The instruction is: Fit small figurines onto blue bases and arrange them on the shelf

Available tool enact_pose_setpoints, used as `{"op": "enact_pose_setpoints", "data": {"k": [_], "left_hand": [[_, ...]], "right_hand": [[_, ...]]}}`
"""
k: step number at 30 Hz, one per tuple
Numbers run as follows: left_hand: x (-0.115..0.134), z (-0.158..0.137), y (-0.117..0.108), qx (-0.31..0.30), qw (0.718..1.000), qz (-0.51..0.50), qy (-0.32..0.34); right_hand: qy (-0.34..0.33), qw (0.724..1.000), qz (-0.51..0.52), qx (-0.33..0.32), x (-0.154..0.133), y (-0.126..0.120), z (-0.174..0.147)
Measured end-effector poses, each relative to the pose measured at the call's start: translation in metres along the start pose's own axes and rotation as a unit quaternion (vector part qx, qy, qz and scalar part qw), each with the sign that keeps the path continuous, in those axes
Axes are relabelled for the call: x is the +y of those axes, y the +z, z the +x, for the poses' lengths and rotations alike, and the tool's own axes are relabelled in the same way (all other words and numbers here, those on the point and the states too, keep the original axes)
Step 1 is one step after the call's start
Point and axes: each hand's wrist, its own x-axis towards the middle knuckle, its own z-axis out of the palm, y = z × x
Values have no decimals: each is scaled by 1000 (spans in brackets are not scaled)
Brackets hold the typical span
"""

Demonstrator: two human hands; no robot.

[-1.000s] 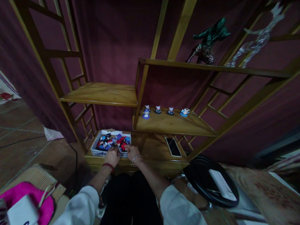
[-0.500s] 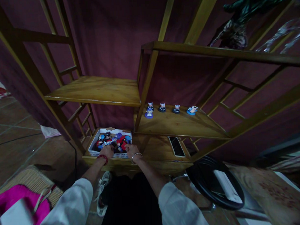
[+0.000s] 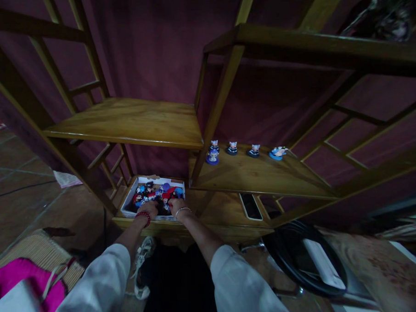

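Observation:
A shallow white box (image 3: pixel 130 203) full of small toy figurines (image 3: pixel 165 188) in red, blue, purple and black stands on the low shelf in front of me. My left hand (image 3: pixel 149 208), with a red bead bracelet, reaches over the box's front edge, fingers curled against a dark figurine. Beside it my right hand (image 3: pixel 177 206), wearing a silver bangle, is closed at the same dark and red figurine (image 3: pixel 163 205). My hands hide part of it, and their fingertips are hard to see.
Several small figurines (image 3: pixel 253 151) stand on the shelf board (image 3: pixel 260 172) to the right. A phone (image 3: pixel 250 206) lies below that. The upper left shelf (image 3: pixel 130 122) juts over the box. At lower right is a black round stool (image 3: pixel 284 254) with a white package (image 3: pixel 323 263).
My right hand has moved left, closer to my left hand, inside the box. The view has shifted slightly, so the right shelf appears nearer and farther right.

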Motion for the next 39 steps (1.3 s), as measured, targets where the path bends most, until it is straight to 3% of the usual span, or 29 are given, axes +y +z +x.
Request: {"op": "enact_pose_setpoints", "data": {"k": [28, 39], "left_hand": [[5, 3, 7, -10, 999, 7, -48], [3, 6, 9, -4, 999, 6, -53]], "right_hand": [[52, 991, -97, -73, -15, 3, 14], [12, 991, -97, -88, -8, 10, 19]]}}
